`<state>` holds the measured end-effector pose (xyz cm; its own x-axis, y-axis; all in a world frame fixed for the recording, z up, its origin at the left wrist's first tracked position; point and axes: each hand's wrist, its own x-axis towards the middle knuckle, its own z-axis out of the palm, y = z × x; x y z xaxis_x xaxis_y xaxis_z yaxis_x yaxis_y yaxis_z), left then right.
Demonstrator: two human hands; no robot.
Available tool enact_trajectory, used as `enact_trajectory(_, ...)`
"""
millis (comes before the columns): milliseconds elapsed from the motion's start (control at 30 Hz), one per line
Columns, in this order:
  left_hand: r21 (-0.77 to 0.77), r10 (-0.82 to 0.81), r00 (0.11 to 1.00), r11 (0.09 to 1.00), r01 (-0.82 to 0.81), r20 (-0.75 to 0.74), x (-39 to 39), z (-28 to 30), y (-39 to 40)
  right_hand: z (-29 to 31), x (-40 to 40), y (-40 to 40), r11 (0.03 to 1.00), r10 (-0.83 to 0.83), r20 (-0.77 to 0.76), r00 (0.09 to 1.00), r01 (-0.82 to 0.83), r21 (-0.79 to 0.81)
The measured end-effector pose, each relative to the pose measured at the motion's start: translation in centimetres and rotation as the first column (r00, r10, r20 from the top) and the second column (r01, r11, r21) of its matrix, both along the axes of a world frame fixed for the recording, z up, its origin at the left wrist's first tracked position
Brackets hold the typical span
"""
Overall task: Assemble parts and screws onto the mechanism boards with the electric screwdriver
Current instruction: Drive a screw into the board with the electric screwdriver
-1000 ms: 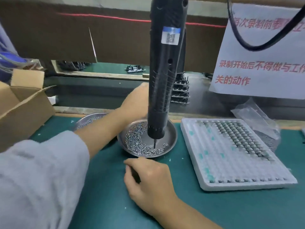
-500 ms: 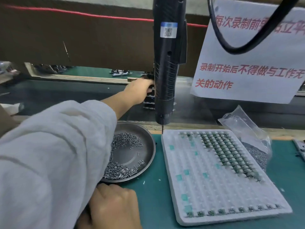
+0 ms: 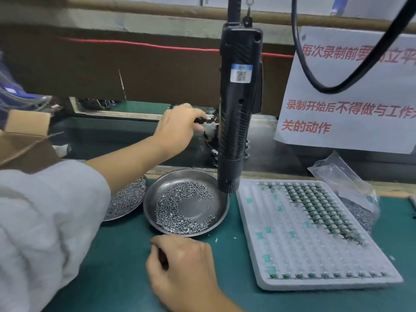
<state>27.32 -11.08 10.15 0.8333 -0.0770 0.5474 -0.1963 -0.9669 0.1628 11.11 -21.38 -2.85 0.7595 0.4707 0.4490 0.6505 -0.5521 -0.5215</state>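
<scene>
The black electric screwdriver (image 3: 238, 109) hangs upright on its own, its tip just above the right rim of a steel dish (image 3: 180, 174) of small screws (image 3: 180, 219). My left hand (image 3: 180, 127) reaches past the dish to the far belt and pinches a black mechanism board (image 3: 208, 120) on top of a stack of boards (image 3: 211, 147), which the screwdriver partly hides. My right hand (image 3: 184, 266) rests on the green mat in front of the dish, fingers curled; whether the dark strip under them is a held thing is unclear.
A second dish of screws (image 3: 128, 201) lies under my left forearm. A white foam tray (image 3: 292, 255) with several small green parts (image 3: 315, 206) sits to the right, with a plastic bag (image 3: 344, 183) behind it. A cardboard box (image 3: 24, 140) stands left; a paper sign (image 3: 349, 104) hangs at back right.
My left hand has closed its fingers on the top board of the stack. The view has swung back left and down, so my right hand shows fully; it has stayed on the mat.
</scene>
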Motion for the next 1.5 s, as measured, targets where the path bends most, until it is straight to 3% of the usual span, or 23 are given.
enact_trajectory(133,-0.095,0.031,0.996,0.995,-0.023,0.087,-4.4,1.6,2.7,0.8,-0.7,0.2,0.992,-0.083,0.091,0.992,0.074,0.107)
enact_trajectory(267,-0.079,0.073,0.985,0.995,-0.061,0.158,-11.9,1.0,5.3,0.8,-0.9,0.1,0.938,-0.158,-0.05,0.986,0.166,0.303)
enact_trajectory(467,0.015,-0.035,0.993,0.999,0.034,0.111,-24.7,-4.6,7.9,0.9,-1.6,-0.1,0.854,-0.141,-0.159,0.977,0.201,0.48)
enact_trajectory(567,0.135,-0.047,0.995,0.99,0.034,0.093,-28.2,-7.3,8.0,1.3,-2.1,-0.4,0.83,-0.13,-0.177,0.976,0.204,0.518)
enact_trajectory(700,0.217,-0.157,0.977,0.968,0.123,0.147,-29.3,-10.5,7.1,1.4,-3.2,-1.0,0.919,-0.075,0.053,0.996,0.049,0.391)
enact_trajectory(800,0.236,-0.217,0.966,0.955,0.179,0.143,-28.7,-11.5,6.9,0.9,-4.6,-1.3,0.987,0.128,0.202,0.971,-0.146,0.073)
enact_trajectory(900,0.177,-0.269,0.957,0.952,0.248,0.106,-27.5,-11.5,8.4,0.6,-4.6,-1.7,0.958,0.251,0.265,0.931,-0.2,-0.205)
enact_trajectory(967,0.022,-0.166,0.977,0.986,0.165,0.132,-26.3,-11.0,10.1,0.9,-4.1,-2.0,0.952,0.25,0.292,0.923,-0.179,-0.248)
enact_trajectory(1033,-0.072,0.05,0.988,0.997,-0.04,0.146,-25.0,-10.6,11.7,1.1,-3.8,-2.2,0.946,0.255,0.323,0.911,-0.166,-0.278)
enact_trajectory(1100,0.004,0.244,0.967,0.97,-0.245,0.076,-23.7,-10.6,12.9,1.0,-3.7,-2.3,0.94,0.266,0.331,0.905,-0.168,-0.297)
enact_trajectory(1167,0.074,0.348,0.937,0.935,-0.347,-0.01,-23.1,-11.2,13.4,1.0,-3.7,-2.2,0.939,0.261,0.332,0.907,-0.157,-0.307)
enact_trajectory(1333,0.121,0.4,0.917,0.909,-0.398,0.014,-22.8,-12.4,13.6,1.1,-3.4,-2.3,0.952,0.215,0.318,0.923,-0.125,-0.28)
enact_trajectory(1500,-0.153,0.376,0.911,0.923,-0.352,0.169,-23.2,-11.9,13.3,1.0,-3.5,-2.3,0.961,0.196,0.291,0.936,-0.124,-0.249)
